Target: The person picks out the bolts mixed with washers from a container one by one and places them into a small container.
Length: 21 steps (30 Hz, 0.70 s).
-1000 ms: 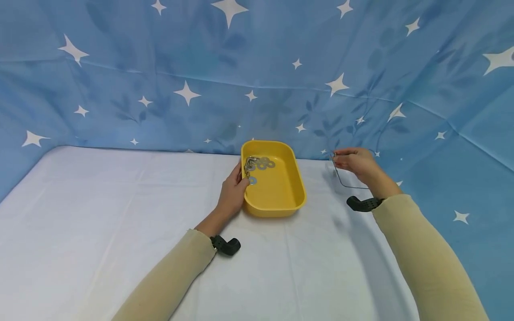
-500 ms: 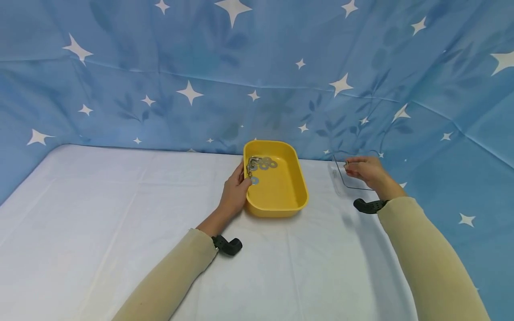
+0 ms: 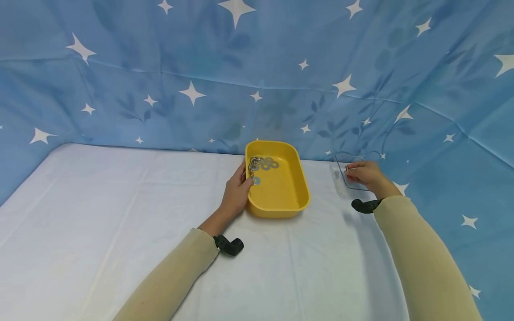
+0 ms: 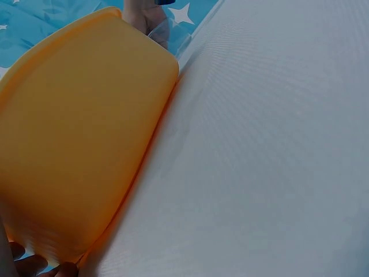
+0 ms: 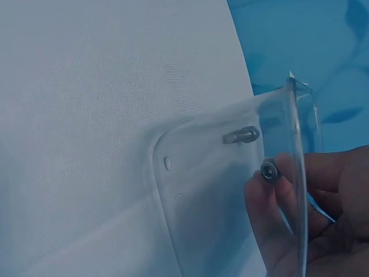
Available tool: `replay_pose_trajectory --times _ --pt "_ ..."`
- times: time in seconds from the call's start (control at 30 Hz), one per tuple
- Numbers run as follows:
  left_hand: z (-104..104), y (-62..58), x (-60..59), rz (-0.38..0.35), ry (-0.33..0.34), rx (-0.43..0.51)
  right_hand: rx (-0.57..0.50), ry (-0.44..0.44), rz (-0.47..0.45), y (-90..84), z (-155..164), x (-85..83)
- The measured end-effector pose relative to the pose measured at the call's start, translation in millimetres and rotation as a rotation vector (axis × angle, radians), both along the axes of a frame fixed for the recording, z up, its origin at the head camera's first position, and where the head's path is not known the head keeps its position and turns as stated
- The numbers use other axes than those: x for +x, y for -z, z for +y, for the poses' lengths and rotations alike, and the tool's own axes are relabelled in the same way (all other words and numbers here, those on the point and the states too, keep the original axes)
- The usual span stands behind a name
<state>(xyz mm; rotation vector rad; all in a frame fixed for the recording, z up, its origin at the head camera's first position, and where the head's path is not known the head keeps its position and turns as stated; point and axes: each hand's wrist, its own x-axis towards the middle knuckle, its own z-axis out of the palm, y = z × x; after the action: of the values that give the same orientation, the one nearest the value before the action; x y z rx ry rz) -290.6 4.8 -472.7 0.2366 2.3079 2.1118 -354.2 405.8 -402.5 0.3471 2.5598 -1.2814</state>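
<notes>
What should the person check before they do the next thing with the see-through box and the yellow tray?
1. Left hand steadies the yellow plastic tray: ok, fingers rest on its left rim.
2. Flat metal washers in the tray: ok, lying at the far end.
3. Right hand has a grip on the clear plastic box: ok, fingers hold its wall.
4. Small metal bolt inside the clear box: ok, lying on its floor.
5. Second small metal piece at the fingertips: cannot tell whether it is pinched.
6. Tray flat on the white cloth: ok.
</notes>
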Motion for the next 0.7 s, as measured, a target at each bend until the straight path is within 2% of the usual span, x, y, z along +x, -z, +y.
replay_pose_trajectory --times 0.37,0.7 --pt "1.8 0.2 0.7 -0.004 -0.028 -0.028 0.049 0.061 -0.008 6.1 -2.3 -5.0" --pt "0.8 -1.7 1.5 0.000 -0.033 -0.031 0.083 0.061 -0.021 8.2 -6.0 -8.3"
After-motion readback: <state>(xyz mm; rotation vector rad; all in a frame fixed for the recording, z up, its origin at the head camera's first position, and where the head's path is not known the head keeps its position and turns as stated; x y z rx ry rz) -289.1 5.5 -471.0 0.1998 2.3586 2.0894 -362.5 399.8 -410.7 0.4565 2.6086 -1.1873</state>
